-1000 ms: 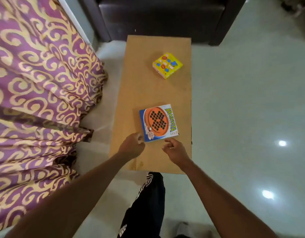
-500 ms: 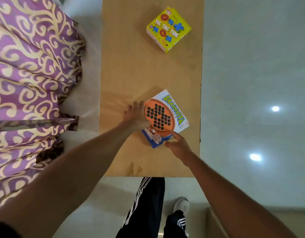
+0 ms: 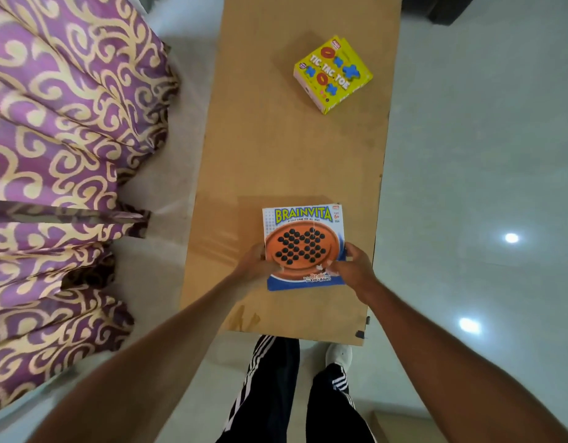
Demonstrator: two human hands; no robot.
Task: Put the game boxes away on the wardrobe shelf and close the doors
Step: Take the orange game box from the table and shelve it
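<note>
Pale glossy floor (image 3: 468,155), purple-and-gold bedspread (image 3: 68,155) at left, long wooden tabletop (image 3: 276,155) down the middle. At its near end, the Brainvita box (image 3: 303,247) — askew half a second ago, now turned square, title upright toward the camera. Gripped on both sides: left hand (image 3: 253,266) curled round the left edge, right hand (image 3: 353,263) round the lower right corner, fingers overlapping the lid. A second ago, only reaching at the near edge; now a full two-handed hold. Whether already clear of the wood, impossible to tell. Judged from this: pickup of the first box in hand, carry to the wardrobe not yet begun. Yellow Tic Tac Toe box (image 3: 332,75) untouched toward the far right of the tabletop, well apart from the first. Shelf and doors out of view — most of the task ahead.
</note>
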